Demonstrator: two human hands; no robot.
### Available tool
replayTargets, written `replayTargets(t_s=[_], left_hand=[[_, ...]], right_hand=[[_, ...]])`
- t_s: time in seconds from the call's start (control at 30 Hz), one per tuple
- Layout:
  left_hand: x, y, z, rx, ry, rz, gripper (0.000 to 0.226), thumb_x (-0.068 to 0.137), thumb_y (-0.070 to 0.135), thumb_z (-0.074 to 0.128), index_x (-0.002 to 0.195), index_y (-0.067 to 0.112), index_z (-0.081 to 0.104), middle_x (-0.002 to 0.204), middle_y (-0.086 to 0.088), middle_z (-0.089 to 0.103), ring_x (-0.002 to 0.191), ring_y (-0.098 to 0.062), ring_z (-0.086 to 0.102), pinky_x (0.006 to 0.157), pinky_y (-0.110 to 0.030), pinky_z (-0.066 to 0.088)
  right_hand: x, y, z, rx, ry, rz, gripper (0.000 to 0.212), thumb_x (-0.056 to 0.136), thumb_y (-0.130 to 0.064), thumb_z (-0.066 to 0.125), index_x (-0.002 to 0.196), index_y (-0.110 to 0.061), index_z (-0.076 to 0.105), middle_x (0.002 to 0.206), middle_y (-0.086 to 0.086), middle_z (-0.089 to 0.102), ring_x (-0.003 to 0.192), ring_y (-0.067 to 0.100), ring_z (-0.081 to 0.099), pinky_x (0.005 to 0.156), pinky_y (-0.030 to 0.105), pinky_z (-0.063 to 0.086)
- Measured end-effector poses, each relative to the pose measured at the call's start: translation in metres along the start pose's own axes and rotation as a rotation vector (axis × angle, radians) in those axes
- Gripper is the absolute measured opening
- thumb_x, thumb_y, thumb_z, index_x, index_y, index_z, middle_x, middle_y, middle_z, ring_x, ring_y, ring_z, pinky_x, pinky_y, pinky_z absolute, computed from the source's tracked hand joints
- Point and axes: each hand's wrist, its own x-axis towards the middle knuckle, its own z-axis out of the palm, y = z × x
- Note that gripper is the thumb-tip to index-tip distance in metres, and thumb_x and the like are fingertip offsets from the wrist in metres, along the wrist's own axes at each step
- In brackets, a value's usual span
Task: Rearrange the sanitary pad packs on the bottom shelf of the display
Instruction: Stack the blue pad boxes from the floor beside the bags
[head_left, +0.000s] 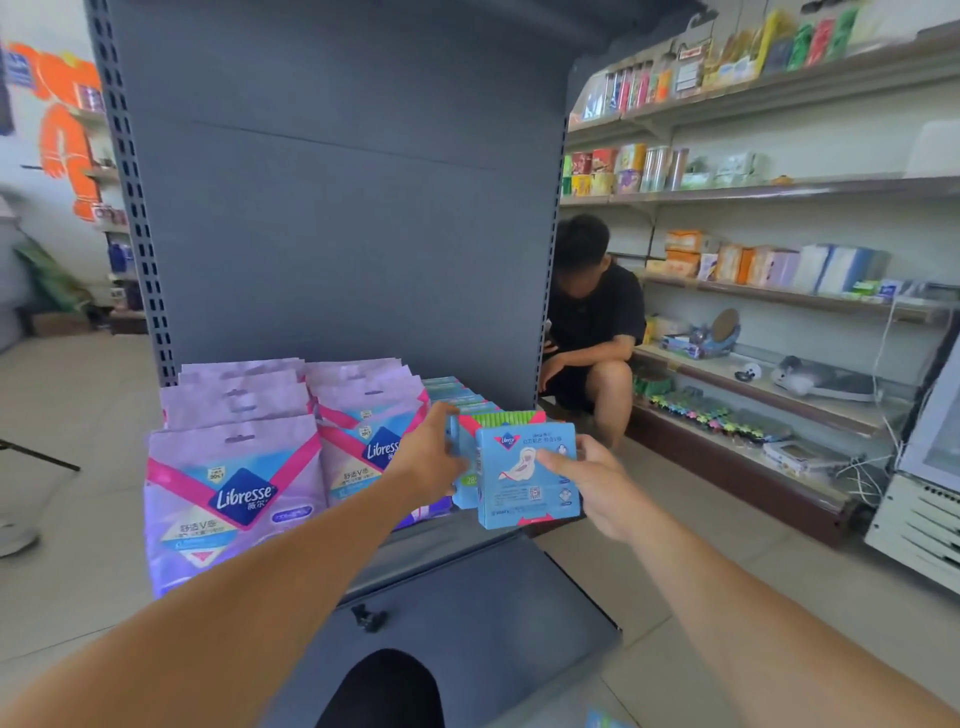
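On the grey bottom shelf (467, 587) stand two rows of large pink-and-lilac Libresse packs (234, 493), with a row of small blue packs (457, 397) to their right. My right hand (597, 486) grips a small blue pad pack (527, 475) by its right edge, held upright in front of that row. My left hand (428, 457) presses against the front blue-and-green pack (467, 486) of the row, its fingers curled over the top left corner. Both arms reach in from below.
A person in black (592, 332) squats just right of the display's grey back panel (337, 208). Stocked wall shelves (779, 291) run along the right. A white cooler (924, 509) stands at far right. My dark knee (384, 691) shows at the bottom edge.
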Motion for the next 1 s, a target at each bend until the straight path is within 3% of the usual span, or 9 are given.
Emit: replayTargets(t_s=[0.17, 0.33, 0.47, 0.53, 0.6, 0.73, 0.83, 0.93, 1.0], left_hand=[[0.020, 0.000, -0.004, 0.072, 0.035, 0.035, 0.060, 0.088, -0.005, 0.058, 0.134, 0.028, 0.040, 0.103, -0.018, 0.060, 0.091, -0.038, 0.067, 0.067, -0.051, 0.059], [0.031, -0.004, -0.003, 0.092, 0.057, 0.020, 0.062, 0.088, -0.004, 0.059, 0.138, 0.027, 0.039, 0.100, -0.018, 0.059, 0.090, -0.038, 0.066, 0.069, -0.050, 0.060], [0.037, -0.008, 0.005, 0.083, 0.042, -0.003, 0.064, 0.089, -0.002, 0.061, 0.140, 0.027, 0.037, 0.102, -0.014, 0.058, 0.091, -0.036, 0.065, 0.070, -0.049, 0.060], [0.041, -0.009, 0.009, 0.083, 0.042, -0.013, 0.064, 0.088, -0.003, 0.061, 0.141, 0.026, 0.037, 0.100, -0.012, 0.057, 0.091, -0.035, 0.065, 0.070, -0.049, 0.060], [0.045, -0.011, 0.012, 0.059, 0.048, -0.035, 0.064, 0.088, -0.004, 0.060, 0.140, 0.025, 0.038, 0.098, -0.012, 0.055, 0.090, -0.034, 0.064, 0.068, -0.046, 0.061], [0.050, -0.014, 0.018, 0.000, 0.088, -0.090, 0.053, 0.087, -0.010, 0.052, 0.132, 0.017, 0.044, 0.097, -0.018, 0.055, 0.077, -0.035, 0.061, 0.065, -0.043, 0.060], [0.052, -0.016, 0.018, -0.061, 0.205, -0.105, 0.043, 0.086, -0.011, 0.041, 0.122, 0.011, 0.050, 0.101, -0.024, 0.060, 0.068, -0.033, 0.060, 0.066, -0.043, 0.059], [0.039, -0.026, 0.031, 0.252, 0.153, -0.023, 0.052, 0.087, 0.003, 0.048, 0.136, 0.021, 0.042, 0.112, -0.017, 0.063, 0.092, -0.035, 0.062, 0.079, -0.041, 0.054], [0.029, -0.042, 0.054, 0.210, 0.134, -0.071, 0.074, 0.086, 0.005, 0.049, 0.150, 0.031, 0.021, 0.114, -0.015, 0.061, 0.099, -0.037, 0.061, 0.082, -0.041, 0.053]], right_hand=[[0.015, -0.003, -0.019, 0.198, -0.035, 0.027, 0.033, 0.086, -0.001, 0.066, 0.117, -0.003, 0.053, 0.118, 0.020, 0.067, 0.106, 0.037, 0.065, 0.094, 0.058, 0.049], [0.025, -0.014, -0.052, 0.416, -0.152, -0.027, 0.048, 0.082, -0.006, 0.061, 0.129, -0.009, 0.052, 0.131, 0.020, 0.060, 0.116, 0.038, 0.061, 0.096, 0.059, 0.048], [0.033, -0.028, -0.064, 0.477, -0.176, -0.144, 0.093, 0.043, -0.015, 0.094, 0.128, -0.015, 0.054, 0.127, 0.012, 0.063, 0.112, 0.029, 0.063, 0.096, 0.043, 0.050], [0.036, -0.028, -0.065, 0.466, -0.190, -0.162, 0.077, 0.040, -0.010, 0.094, 0.110, -0.024, 0.064, 0.117, 0.004, 0.066, 0.111, 0.023, 0.060, 0.104, 0.039, 0.038], [0.035, -0.024, -0.060, 0.403, -0.185, -0.148, 0.048, 0.062, 0.003, 0.079, 0.092, -0.032, 0.066, 0.105, -0.004, 0.067, 0.108, 0.018, 0.058, 0.106, 0.043, 0.030], [0.036, -0.007, -0.047, 0.341, -0.228, -0.173, 0.043, 0.070, 0.012, 0.063, 0.093, -0.023, 0.069, 0.115, 0.003, 0.063, 0.115, 0.025, 0.057, 0.101, 0.054, 0.044], [0.041, 0.005, -0.042, 0.322, -0.214, -0.173, 0.043, 0.076, 0.020, 0.058, 0.101, -0.014, 0.065, 0.122, 0.010, 0.058, 0.113, 0.027, 0.059, 0.096, 0.046, 0.053], [0.041, 0.019, -0.027, 0.253, -0.144, -0.146, 0.044, 0.081, 0.026, 0.051, 0.101, -0.012, 0.062, 0.121, 0.012, 0.056, 0.109, 0.023, 0.059, 0.100, 0.041, 0.049], [0.045, 0.037, -0.015, 0.263, -0.076, -0.111, 0.046, 0.081, 0.027, 0.049, 0.099, -0.014, 0.060, 0.114, 0.010, 0.056, 0.102, 0.022, 0.059, 0.100, 0.040, 0.048]])
